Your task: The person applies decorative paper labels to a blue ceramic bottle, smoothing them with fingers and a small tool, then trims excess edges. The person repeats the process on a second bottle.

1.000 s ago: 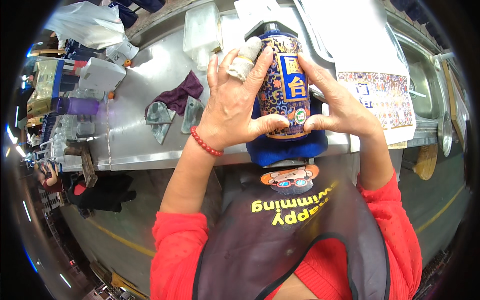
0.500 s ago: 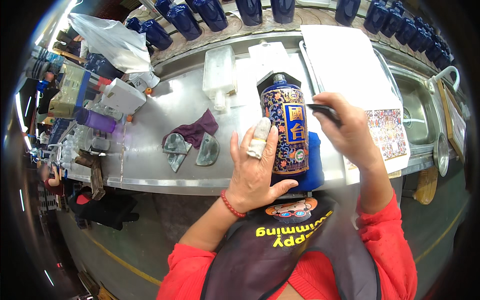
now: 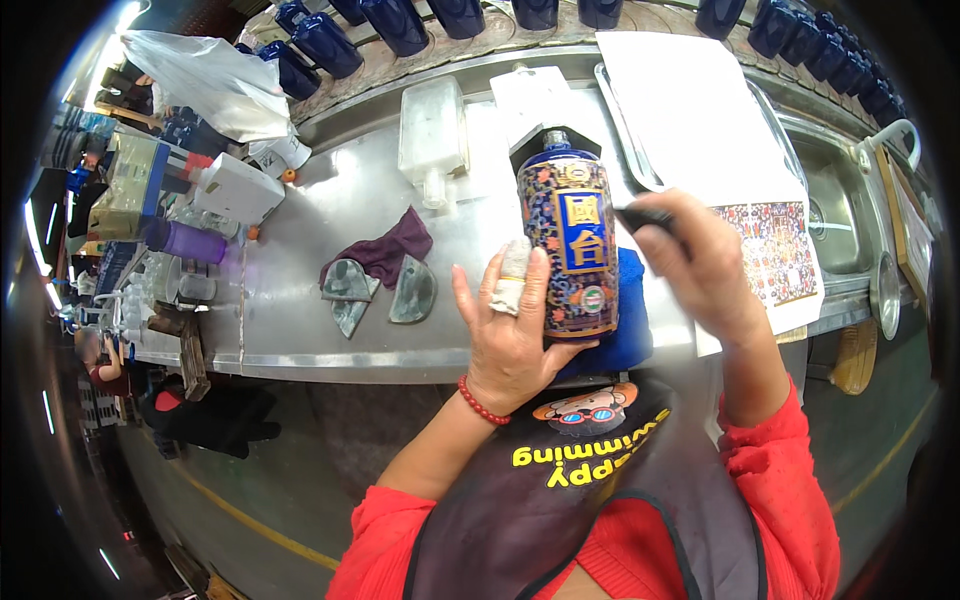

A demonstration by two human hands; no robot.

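A dark blue bottle (image 3: 578,290) with a bare glass-like neck lies on its side, wrapped in a colourful floral decal with a blue and gold panel. Along its lower left side rest the stretched, spread fingers of my left hand (image 3: 508,345); the thumb touches near the base. One finger of that hand wears a pale cloth wrap. My right hand (image 3: 700,260) is closed round a dark flat tool (image 3: 648,217), its exact kind unclear, whose tip meets the bottle's right edge. Under the bottle shows a blue cloth (image 3: 632,305) and a dark support (image 3: 522,148).
A clear square bottle (image 3: 430,130) lies further back. Left are a purple cloth (image 3: 405,236) and grey-green scraper pieces (image 3: 412,290). White paper and a patterned decal sheet (image 3: 765,250) lie right, beside a sink (image 3: 845,190). Blue bottles (image 3: 460,15) line the far side.
The bottle seems turned slightly, its panel now nearer the middle. My left thumb has drawn up against the base. The right hand keeps the tool at the bottle's edge; the whole view has shifted a little.
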